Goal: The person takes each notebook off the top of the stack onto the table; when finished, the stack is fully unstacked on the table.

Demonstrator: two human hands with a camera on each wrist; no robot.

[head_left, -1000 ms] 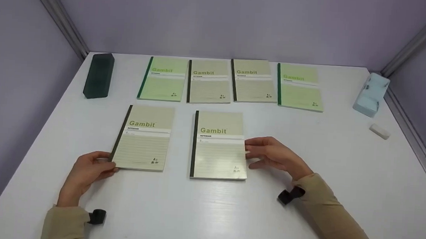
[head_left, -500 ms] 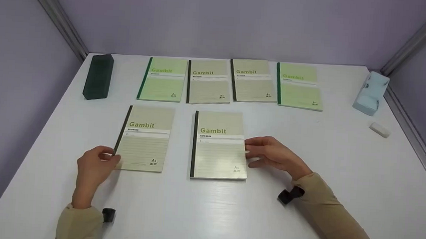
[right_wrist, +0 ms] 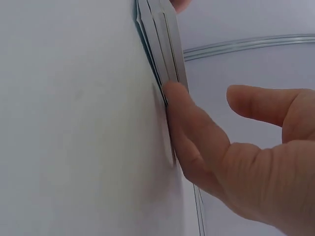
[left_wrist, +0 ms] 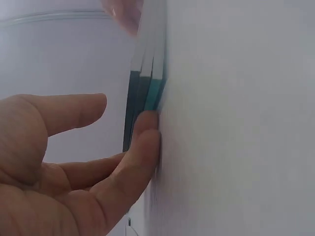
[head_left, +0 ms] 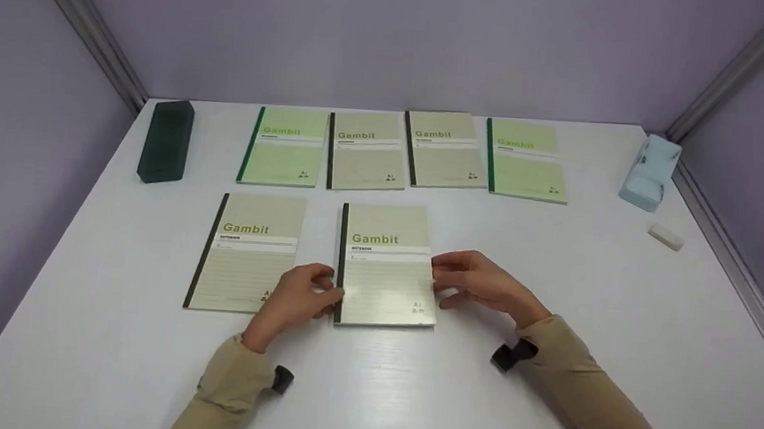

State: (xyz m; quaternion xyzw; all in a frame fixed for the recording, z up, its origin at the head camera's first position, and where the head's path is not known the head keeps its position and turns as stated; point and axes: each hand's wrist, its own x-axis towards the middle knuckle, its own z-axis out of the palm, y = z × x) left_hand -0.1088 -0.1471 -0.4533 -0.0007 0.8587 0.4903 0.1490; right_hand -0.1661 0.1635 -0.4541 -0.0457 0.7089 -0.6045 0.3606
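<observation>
A small stack of notebooks (head_left: 384, 281) lies at the front middle of the table, a beige Gambit notebook on top. In the left wrist view three spines (left_wrist: 142, 93) show, the lowest one teal. My left hand (head_left: 297, 299) is at the spine side, fingertips right at the spines and thumb held apart. At the opposite side my right hand (head_left: 484, 284) touches the page edges (right_wrist: 162, 49) with its fingertips, its thumb apart too. Another beige notebook (head_left: 253, 260) lies to the left, its lower right corner partly hidden by my left hand.
Behind stands a row of notebooks: green (head_left: 282, 159), beige (head_left: 365, 164), beige (head_left: 445, 155) and green (head_left: 527, 167). A dark green box (head_left: 166, 141) is at the back left. A light blue case (head_left: 651, 171) and a white eraser (head_left: 665, 236) lie at the right.
My left hand has left the left notebook's spine and moved right to the stack's spine side. My right hand has stayed at the stack's right edge. The view has shifted slightly.
</observation>
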